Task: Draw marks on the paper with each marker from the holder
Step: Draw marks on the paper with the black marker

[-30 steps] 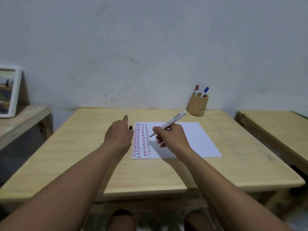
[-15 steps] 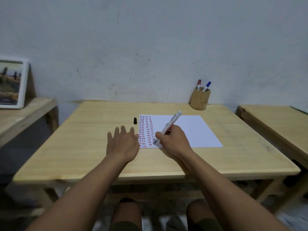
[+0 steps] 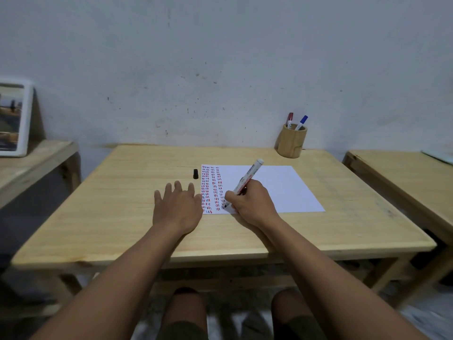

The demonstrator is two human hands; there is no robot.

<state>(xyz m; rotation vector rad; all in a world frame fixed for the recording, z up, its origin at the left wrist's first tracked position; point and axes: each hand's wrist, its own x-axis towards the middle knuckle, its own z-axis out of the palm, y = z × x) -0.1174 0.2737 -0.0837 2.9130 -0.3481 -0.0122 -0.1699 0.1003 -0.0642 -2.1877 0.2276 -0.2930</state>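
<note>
A white sheet of paper (image 3: 277,190) lies on the wooden table (image 3: 122,217), its left part filled with columns of short red and blue marks. My right hand (image 3: 252,204) grips a white marker (image 3: 247,180) with its dark tip touching the paper near the bottom of the third column. My left hand (image 3: 176,204) rests flat on the table, fingers spread, touching the paper's left edge. The marker's black cap (image 3: 195,174) stands on the table just left of the paper's top corner. A round wooden holder (image 3: 291,144) at the back right holds a red marker (image 3: 290,119) and a blue marker (image 3: 302,121).
A framed picture (image 3: 13,119) leans against the wall on a low wooden bench at the left. Another wooden table (image 3: 404,182) stands to the right with a thin object at its far edge. The plain wall rises right behind the table. My knees show below the table's front edge.
My left hand set the cap down by the paper's top corner and came back to lie flat beside the paper. My right hand lowered the marker tip onto the paper near its lower edge.
</note>
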